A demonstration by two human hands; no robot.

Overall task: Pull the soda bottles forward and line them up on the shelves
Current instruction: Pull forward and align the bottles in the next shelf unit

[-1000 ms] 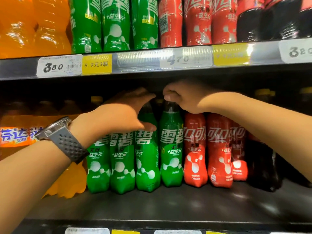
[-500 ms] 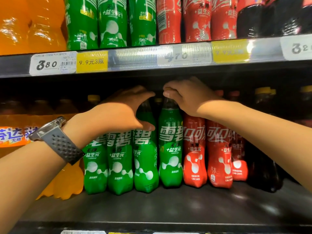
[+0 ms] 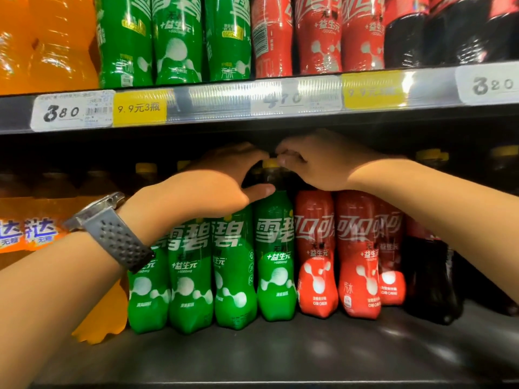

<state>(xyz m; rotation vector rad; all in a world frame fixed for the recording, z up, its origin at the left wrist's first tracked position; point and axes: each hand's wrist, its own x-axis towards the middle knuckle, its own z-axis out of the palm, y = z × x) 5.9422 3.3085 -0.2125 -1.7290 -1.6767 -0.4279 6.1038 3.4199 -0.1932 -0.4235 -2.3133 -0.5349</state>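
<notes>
Left hand (image 3: pixel 207 189) curls fingers round neck of green bottle (image 3: pixel 276 262); right hand (image 3: pixel 323 164) fingers pinch its cap (image 3: pixel 270 163).

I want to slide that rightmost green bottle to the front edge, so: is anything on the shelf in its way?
Nothing visible. The dark shelf in front of the green bottle is bare to its edge, and the left hand and right hand are at its neck and cap.

The white price tag (image 3: pixel 71 110) reads 380, the yellow tag (image 3: pixel 139 108) "9.9元3瓶", the green bottles (image 3: pixel 276 256) "雪碧 +益生元".
</notes>
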